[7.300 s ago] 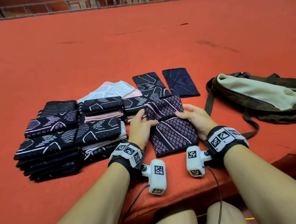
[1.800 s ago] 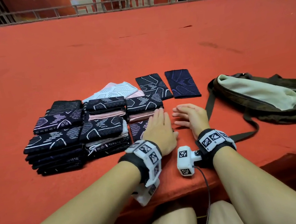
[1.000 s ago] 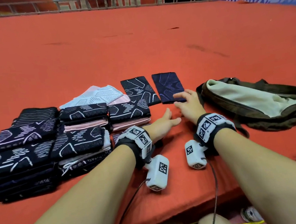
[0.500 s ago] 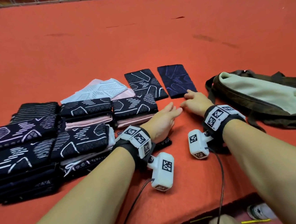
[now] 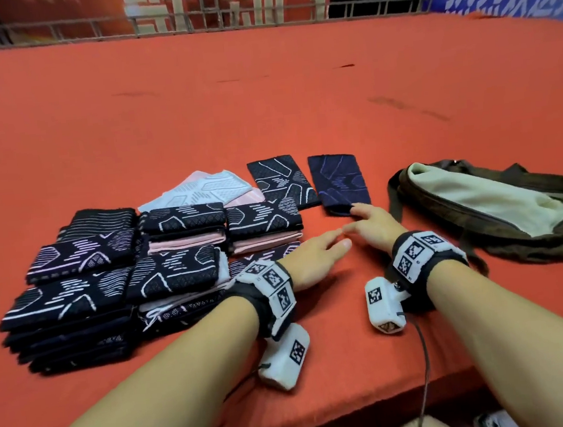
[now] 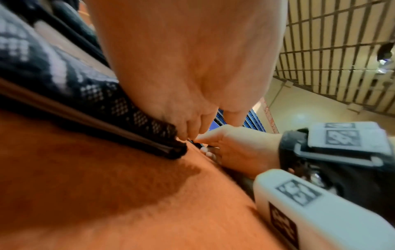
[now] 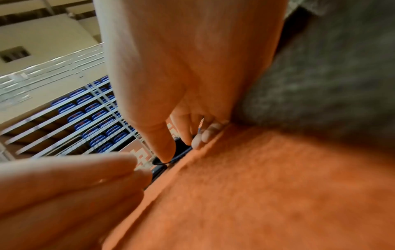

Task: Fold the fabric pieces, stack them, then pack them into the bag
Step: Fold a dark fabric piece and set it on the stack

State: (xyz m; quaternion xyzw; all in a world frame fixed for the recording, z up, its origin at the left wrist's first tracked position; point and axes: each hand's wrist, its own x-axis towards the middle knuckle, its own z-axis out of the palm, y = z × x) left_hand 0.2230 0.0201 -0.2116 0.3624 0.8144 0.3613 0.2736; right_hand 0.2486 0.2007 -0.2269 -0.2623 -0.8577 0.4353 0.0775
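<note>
Several stacks of folded dark patterned fabric pieces (image 5: 175,268) lie at the left on the red table (image 5: 262,94). Beyond them two unfolded pieces lie flat: a black one with white lines (image 5: 282,182) and a navy piece (image 5: 339,182). My right hand (image 5: 363,219) is at the navy piece's near edge; in the right wrist view the thumb (image 7: 162,152) and curled fingers pinch that edge (image 7: 181,149). My left hand (image 5: 324,247) reaches forward with straight fingers and holds nothing, its wrist over a just-folded dark piece (image 5: 263,254). The open olive bag (image 5: 496,206) lies at the right.
A white and a pink piece (image 5: 208,186) lie behind the stacks. The bag's strap (image 5: 394,199) curls close to my right hand. The table's front edge (image 5: 360,408) is near my forearms. A metal railing (image 5: 220,16) and banners stand beyond the far edge.
Both hands left the folded piece beside the stacks and moved forward. My right hand reached the navy piece and closed on its near edge; the left hand followed, fingers straight.
</note>
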